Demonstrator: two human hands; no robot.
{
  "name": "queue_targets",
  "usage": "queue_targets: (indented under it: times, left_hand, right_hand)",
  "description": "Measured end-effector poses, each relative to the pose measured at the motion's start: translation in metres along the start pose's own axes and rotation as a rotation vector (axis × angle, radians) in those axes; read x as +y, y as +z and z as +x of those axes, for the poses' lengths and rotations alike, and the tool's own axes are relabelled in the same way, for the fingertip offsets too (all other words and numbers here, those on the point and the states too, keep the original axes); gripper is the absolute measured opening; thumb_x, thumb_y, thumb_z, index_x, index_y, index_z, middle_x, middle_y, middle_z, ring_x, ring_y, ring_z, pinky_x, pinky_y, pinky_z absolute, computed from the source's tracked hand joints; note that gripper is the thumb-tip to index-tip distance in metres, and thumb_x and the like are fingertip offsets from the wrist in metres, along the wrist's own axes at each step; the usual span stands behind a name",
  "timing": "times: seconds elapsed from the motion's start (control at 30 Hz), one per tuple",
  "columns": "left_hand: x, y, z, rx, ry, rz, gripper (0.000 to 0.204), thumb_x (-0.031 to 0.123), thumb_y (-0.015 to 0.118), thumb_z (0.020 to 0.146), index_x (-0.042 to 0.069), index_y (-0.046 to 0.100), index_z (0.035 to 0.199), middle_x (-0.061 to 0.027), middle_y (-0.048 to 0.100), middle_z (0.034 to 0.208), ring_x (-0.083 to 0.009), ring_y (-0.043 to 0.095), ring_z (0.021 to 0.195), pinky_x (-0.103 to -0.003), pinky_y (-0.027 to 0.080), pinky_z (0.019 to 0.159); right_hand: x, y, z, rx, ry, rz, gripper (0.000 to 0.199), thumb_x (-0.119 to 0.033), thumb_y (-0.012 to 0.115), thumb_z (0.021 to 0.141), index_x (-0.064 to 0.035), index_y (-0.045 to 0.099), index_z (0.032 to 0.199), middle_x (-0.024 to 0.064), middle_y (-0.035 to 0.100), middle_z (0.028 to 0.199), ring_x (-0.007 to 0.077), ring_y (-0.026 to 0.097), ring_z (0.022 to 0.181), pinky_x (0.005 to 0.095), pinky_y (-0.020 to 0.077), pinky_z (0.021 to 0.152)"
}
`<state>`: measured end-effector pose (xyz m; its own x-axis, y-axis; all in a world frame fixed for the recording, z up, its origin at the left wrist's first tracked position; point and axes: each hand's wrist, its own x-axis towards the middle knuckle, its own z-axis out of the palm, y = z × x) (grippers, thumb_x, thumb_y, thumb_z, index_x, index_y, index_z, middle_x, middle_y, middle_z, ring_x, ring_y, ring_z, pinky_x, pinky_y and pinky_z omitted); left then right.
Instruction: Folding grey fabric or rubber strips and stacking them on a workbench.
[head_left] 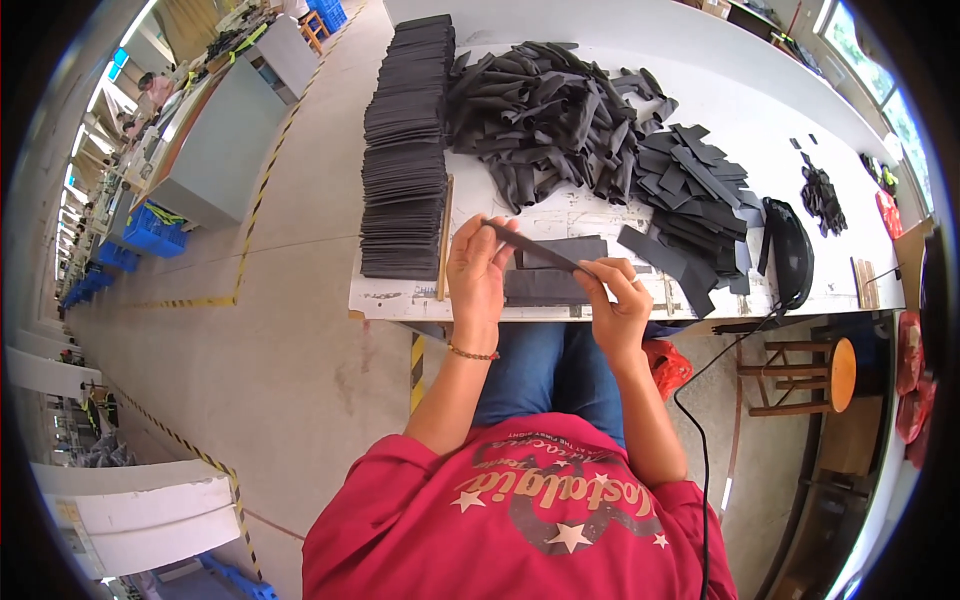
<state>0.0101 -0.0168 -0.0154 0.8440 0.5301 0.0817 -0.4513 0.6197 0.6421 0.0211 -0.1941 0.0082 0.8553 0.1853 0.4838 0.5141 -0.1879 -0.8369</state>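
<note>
A narrow dark fabric strip (535,247) is stretched between my hands above the front of the white table. My left hand (476,268) pinches its upper left end between thumb and fingers. At the lower right end, my right hand (618,302) grips it with bent fingers; a ring shows on one finger. Under the strip, flat dark fabric pieces (550,288) lie on the tabletop, partly hidden by my hands. Beside my left hand rises a long, neat row of stacked dark pieces (405,190). Loose flat dark pieces (700,215) spread to the right of my right hand.
A large heap of curled dark fabric pieces (545,110) covers the table's back middle. A black corded object (790,255) sits at the right, its cable hanging past the edge. Small dark scraps (822,200) lie farther right. A wooden stool (840,375) stands below the table.
</note>
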Motion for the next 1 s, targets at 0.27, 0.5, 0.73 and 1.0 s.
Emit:
queue_targets:
  times: [0.27, 0.5, 0.73, 1.0]
  left_hand:
    - [-0.002, 0.014, -0.022, 0.075, -0.345, 0.146, 0.022, 0.018, 0.069, 0.09, -0.003, 0.064, 0.092, -0.0099, 0.067, 0.08, -0.0183, 0.065, 0.068, -0.032, 0.057, 0.063]
    - [0.0, 0.015, -0.015, -0.154, -0.327, 0.364, 0.027, 0.022, 0.069, 0.09, -0.005, 0.066, 0.092, -0.0106, 0.068, 0.082, -0.0163, 0.066, 0.069, -0.029, 0.058, 0.063]
    - [-0.019, -0.005, -0.032, -0.144, -0.436, 0.45, 0.025, 0.022, 0.071, 0.089, -0.002, 0.065, 0.091, -0.0084, 0.066, 0.075, -0.0138, 0.064, 0.063, -0.027, 0.055, 0.059]
    - [-0.006, -0.029, 0.001, 0.043, -0.287, 0.389, 0.02, 0.018, 0.07, 0.089, 0.001, 0.064, 0.096, -0.0047, 0.065, 0.077, -0.0129, 0.064, 0.067, -0.024, 0.052, 0.059]
  right_hand:
    - [0.007, -0.002, 0.004, -0.069, -0.614, -0.506, 0.039, 0.002, 0.071, 0.065, -0.0054, 0.069, 0.103, 0.0049, 0.062, 0.098, 0.0244, 0.058, 0.088, 0.0391, 0.0469, 0.077]
    - [0.023, 0.006, -0.007, -0.099, 0.542, 0.522, 0.02, -0.014, 0.061, 0.095, 0.0021, 0.066, 0.106, 0.0031, 0.067, 0.089, 0.0087, 0.061, 0.079, 0.0232, 0.0482, 0.074]
    - [0.034, 0.016, -0.013, -0.03, 0.578, 0.585, 0.017, -0.013, 0.063, 0.094, 0.0011, 0.066, 0.102, 0.0012, 0.066, 0.085, 0.0066, 0.057, 0.072, 0.0217, 0.0463, 0.066]
    - [0.057, -0.019, 0.002, -0.229, 0.502, 0.174, 0.017, -0.009, 0.066, 0.089, 0.0033, 0.068, 0.1, -0.0023, 0.058, 0.072, 0.0056, 0.051, 0.065, 0.0219, 0.0418, 0.059]
